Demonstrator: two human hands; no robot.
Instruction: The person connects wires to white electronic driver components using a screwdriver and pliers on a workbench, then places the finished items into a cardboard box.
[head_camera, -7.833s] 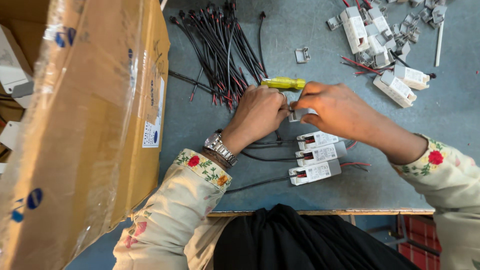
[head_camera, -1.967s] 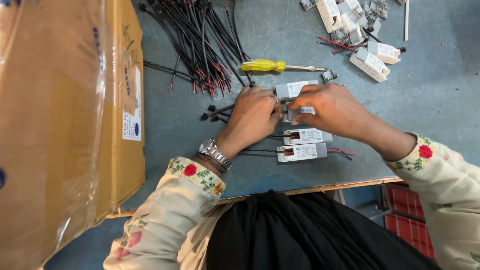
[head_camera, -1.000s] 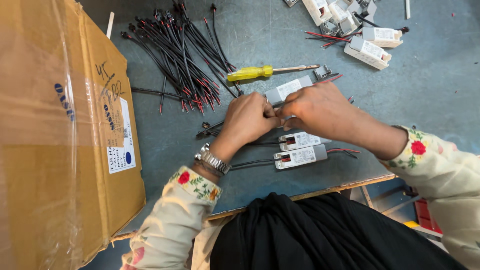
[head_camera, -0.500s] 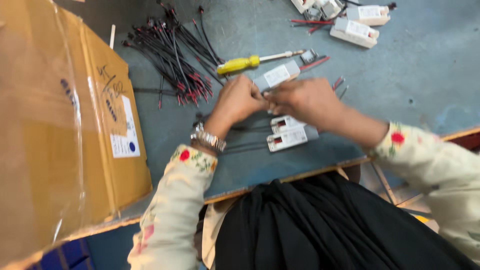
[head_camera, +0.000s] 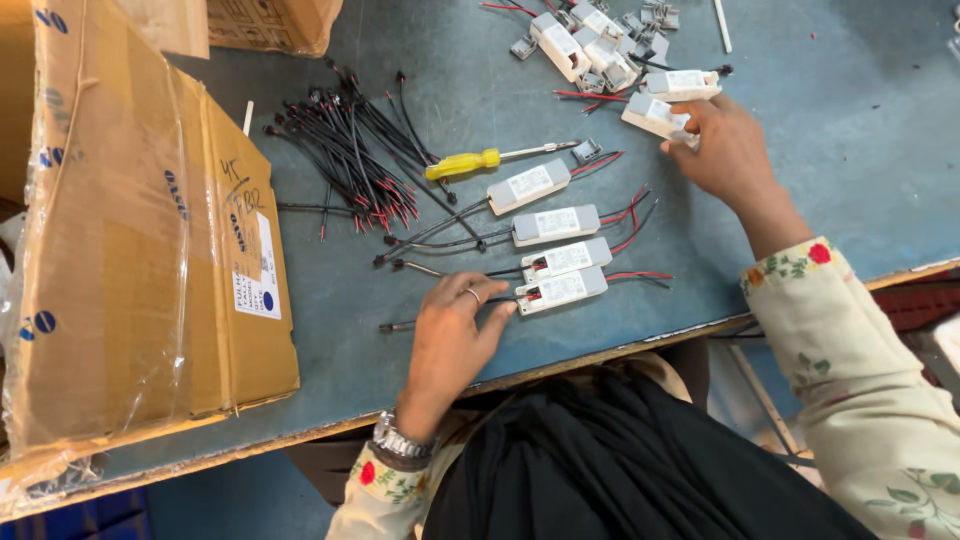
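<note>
My left hand (head_camera: 455, 322) lies flat on the blue table, fingertips touching the left end of the nearest white driver box (head_camera: 561, 289). Above that box sit three more like it (head_camera: 566, 257), (head_camera: 556, 224), (head_camera: 528, 185), in a row, each with red and black wires. My right hand (head_camera: 726, 148) reaches far right and grips another white driver box (head_camera: 655, 115). A yellow-handled screwdriver (head_camera: 483, 160) lies above the row. A bundle of black wires with red tips (head_camera: 345, 150) lies to the left.
A large cardboard carton (head_camera: 120, 240) wrapped in plastic fills the left side. More white boxes and small grey clips (head_camera: 595, 45) are piled at the top. The table's front edge (head_camera: 620, 350) runs just below my left hand.
Both hands were together over the driver boxes. Now they have parted: my right hand has reached out to a box at the far right, and my left rests by the nearest one.
</note>
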